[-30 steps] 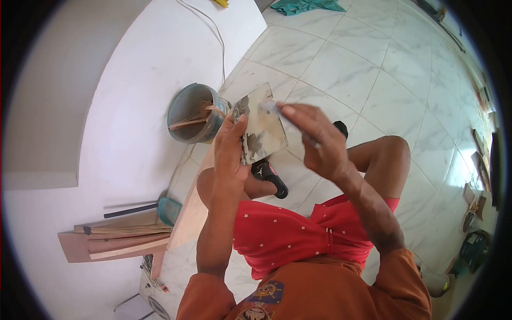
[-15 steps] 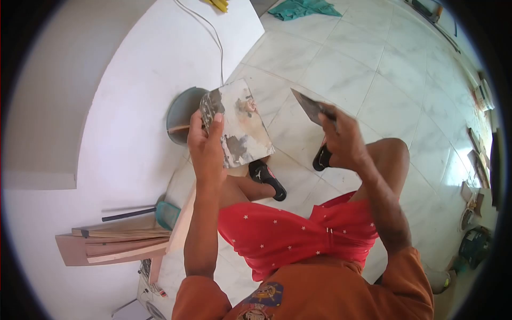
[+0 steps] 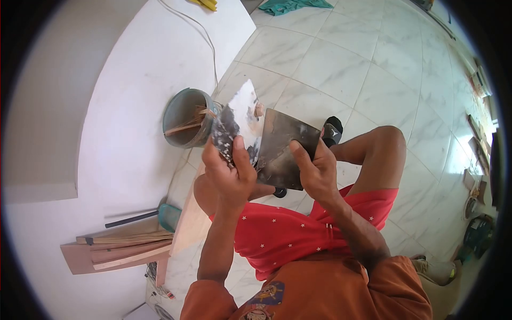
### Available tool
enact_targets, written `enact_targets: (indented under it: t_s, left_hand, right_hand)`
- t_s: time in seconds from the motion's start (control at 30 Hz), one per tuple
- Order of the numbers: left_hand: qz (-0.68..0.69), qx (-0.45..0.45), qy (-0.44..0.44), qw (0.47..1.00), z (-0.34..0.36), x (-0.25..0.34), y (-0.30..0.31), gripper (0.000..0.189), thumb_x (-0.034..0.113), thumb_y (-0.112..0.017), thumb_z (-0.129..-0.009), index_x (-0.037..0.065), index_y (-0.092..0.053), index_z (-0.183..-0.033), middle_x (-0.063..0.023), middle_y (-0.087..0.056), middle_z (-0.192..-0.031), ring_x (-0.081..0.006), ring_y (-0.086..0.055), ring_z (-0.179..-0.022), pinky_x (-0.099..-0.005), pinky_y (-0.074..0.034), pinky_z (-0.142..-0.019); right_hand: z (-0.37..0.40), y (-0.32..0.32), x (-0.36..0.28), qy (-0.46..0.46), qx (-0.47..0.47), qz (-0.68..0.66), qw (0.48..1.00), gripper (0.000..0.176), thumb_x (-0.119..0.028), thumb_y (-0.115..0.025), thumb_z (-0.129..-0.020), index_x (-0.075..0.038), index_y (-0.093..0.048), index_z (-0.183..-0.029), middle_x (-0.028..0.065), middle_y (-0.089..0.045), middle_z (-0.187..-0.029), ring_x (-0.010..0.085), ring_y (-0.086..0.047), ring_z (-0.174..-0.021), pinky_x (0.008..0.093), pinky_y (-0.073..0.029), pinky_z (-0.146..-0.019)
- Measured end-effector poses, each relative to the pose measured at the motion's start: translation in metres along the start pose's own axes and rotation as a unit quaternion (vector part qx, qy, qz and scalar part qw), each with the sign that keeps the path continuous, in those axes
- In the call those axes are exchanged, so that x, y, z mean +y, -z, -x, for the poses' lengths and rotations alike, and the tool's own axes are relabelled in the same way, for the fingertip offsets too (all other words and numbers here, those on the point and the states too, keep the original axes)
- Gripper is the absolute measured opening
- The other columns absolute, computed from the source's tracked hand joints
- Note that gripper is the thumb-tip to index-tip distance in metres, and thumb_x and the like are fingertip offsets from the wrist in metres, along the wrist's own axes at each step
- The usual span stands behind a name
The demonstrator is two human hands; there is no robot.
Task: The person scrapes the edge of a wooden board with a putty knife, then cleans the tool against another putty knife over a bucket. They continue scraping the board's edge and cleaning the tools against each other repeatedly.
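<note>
My left hand (image 3: 230, 173) is closed on a flat rectangular board (image 3: 246, 109) with white, grey and tan smears, its thumb on the near face. A small pale lump sticks out at the board's right edge. In my right hand (image 3: 320, 173), thumb on top, is a broad dark metal scraper blade (image 3: 282, 141) with brownish stains. The blade's left edge lies right at the board's right side, both held above my knees. Close behind the board stands a grey bucket (image 3: 173, 114) with thin wooden strips in it.
A white panel (image 3: 144, 58) with a cable (image 3: 205, 32) runs along the left. Stacked wooden boards (image 3: 128, 250) and a teal dustpan (image 3: 169, 217) are at lower left. A green cloth (image 3: 290, 6) lies on the tiled floor (image 3: 330, 69). Tools and scraps line the right wall.
My right hand has brought the scraper blade leftward to the board and turned its broad face up. My left hand has moved slightly right and down, tilting the board.
</note>
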State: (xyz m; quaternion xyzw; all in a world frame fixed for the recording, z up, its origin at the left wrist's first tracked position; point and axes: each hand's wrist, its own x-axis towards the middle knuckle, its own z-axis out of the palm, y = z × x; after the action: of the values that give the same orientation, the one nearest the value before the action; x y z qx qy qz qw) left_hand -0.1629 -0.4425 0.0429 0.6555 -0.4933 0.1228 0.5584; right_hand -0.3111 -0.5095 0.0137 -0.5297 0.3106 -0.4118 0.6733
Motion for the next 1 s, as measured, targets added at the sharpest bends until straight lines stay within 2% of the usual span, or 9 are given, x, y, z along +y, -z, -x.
enact_targets:
  t_s: [0.17, 0.27, 0.37, 0.47, 0.57, 0.77, 0.87, 0.93, 1.0]
  left_hand:
    - [-0.112, -0.068, -0.084, 0.988, 0.002, -0.003, 0.001, 0.036, 0.009, -0.065, -0.097, -0.005, -0.05, -0.126, -0.016, -0.071, -0.084, -0.0255, -0.071, -0.065, -0.0338, -0.056, -0.057]
    - [-0.112, -0.093, -0.093, 0.985, 0.004, -0.006, -0.004, 0.035, 0.01, -0.065, -0.098, -0.005, -0.05, -0.127, -0.0156, -0.071, -0.083, -0.0259, -0.071, -0.063, -0.0345, -0.055, -0.054]
    - [-0.103, -0.135, -0.04, 0.985, 0.014, -0.01, -0.004, 0.037, 0.01, -0.061, -0.101, -0.006, -0.047, -0.132, -0.0211, -0.072, -0.101, -0.0259, -0.073, -0.082, -0.0334, -0.057, -0.069]
    - [-0.134, -0.16, -0.039, 0.977, 0.011, -0.008, -0.007, 0.036, 0.011, -0.059, -0.101, -0.003, -0.049, -0.133, -0.0208, -0.072, -0.097, -0.0299, -0.074, -0.077, -0.0358, -0.057, -0.064]
    - [-0.142, -0.179, -0.028, 0.973, 0.007, -0.008, -0.01, 0.033, 0.012, -0.059, -0.102, -0.001, -0.051, -0.131, -0.0151, -0.071, -0.085, -0.023, -0.071, -0.067, -0.0339, -0.056, -0.059]
    - [-0.199, -0.17, 0.136, 0.956, 0.01, -0.027, -0.003, 0.031, 0.024, -0.05, -0.106, 0.002, -0.054, -0.129, -0.0175, -0.069, -0.083, -0.0345, -0.069, -0.068, -0.0403, -0.054, -0.06]
    - [-0.2, -0.131, 0.239, 0.941, -0.011, -0.056, 0.014, 0.035, 0.029, -0.05, -0.107, 0.002, -0.054, -0.128, -0.0205, -0.069, -0.093, -0.0299, -0.068, -0.083, -0.0386, -0.053, -0.076]
    - [-0.187, -0.103, 0.136, 0.967, -0.022, -0.1, 0.036, 0.031, 0.028, -0.052, -0.107, 0.001, -0.057, -0.12, -0.0108, -0.062, -0.077, -0.0247, -0.061, -0.072, -0.0332, -0.049, -0.07]
    - [-0.173, -0.127, 0.178, 0.96, -0.033, -0.12, 0.056, 0.028, 0.027, -0.054, -0.106, 0.001, -0.058, -0.114, -0.0073, -0.059, -0.078, -0.0186, -0.054, -0.074, -0.0304, -0.047, -0.072]
  right_hand:
    - [-0.008, 0.0, -0.005, -0.017, 0.012, 0.054, 0.998, 0.027, -0.022, -0.061, -0.103, -0.001, -0.063, -0.12, -0.0059, -0.058, -0.082, 0.003, -0.047, -0.073, 0.0219, -0.041, -0.065]
    - [-0.012, -0.001, 0.001, -0.025, 0.023, 0.011, 0.999, 0.027, -0.022, -0.061, -0.103, 0.0, -0.064, -0.118, -0.0043, -0.058, -0.082, 0.0042, -0.047, -0.073, 0.0232, -0.042, -0.065]
    - [-0.017, 0.002, 0.006, -0.031, 0.029, 0.028, 0.999, 0.026, -0.023, -0.061, -0.102, 0.0, -0.064, -0.115, -0.0041, -0.058, -0.081, 0.0044, -0.047, -0.072, 0.0235, -0.041, -0.064]
    - [-0.022, 0.004, 0.012, -0.031, 0.03, 0.05, 0.998, 0.025, -0.023, -0.061, -0.102, 0.0, -0.064, -0.113, -0.005, -0.058, -0.081, 0.004, -0.046, -0.07, 0.0232, -0.04, -0.063]
    - [-0.027, 0.005, 0.024, -0.046, 0.017, 0.052, 0.997, 0.026, -0.023, -0.061, -0.102, 0.0, -0.064, -0.115, -0.0053, -0.057, -0.081, 0.0041, -0.046, -0.07, 0.0237, -0.04, -0.062]
    - [-0.055, 0.008, 0.036, -0.142, -0.006, -0.098, 0.985, 0.034, -0.02, -0.065, -0.098, 0.003, -0.063, -0.122, 0.0028, -0.066, -0.096, 0.0092, -0.058, -0.083, 0.0272, -0.049, -0.073]
    - [-0.082, 0.017, 0.046, -0.205, -0.033, -0.195, 0.958, 0.037, -0.017, -0.068, -0.095, 0.005, -0.063, -0.124, 0.0067, -0.068, -0.107, 0.0124, -0.063, -0.093, 0.0287, -0.052, -0.082]
    - [-0.106, 0.025, 0.066, -0.232, -0.066, -0.185, 0.953, 0.037, -0.016, -0.068, -0.093, 0.006, -0.064, -0.122, 0.0089, -0.069, -0.107, 0.015, -0.065, -0.095, 0.0302, -0.053, -0.085]
    - [-0.133, 0.031, 0.117, -0.241, -0.112, -0.11, 0.958, 0.035, -0.015, -0.068, -0.09, 0.006, -0.068, -0.118, 0.0105, -0.071, -0.103, 0.0171, -0.068, -0.091, 0.0313, -0.054, -0.084]
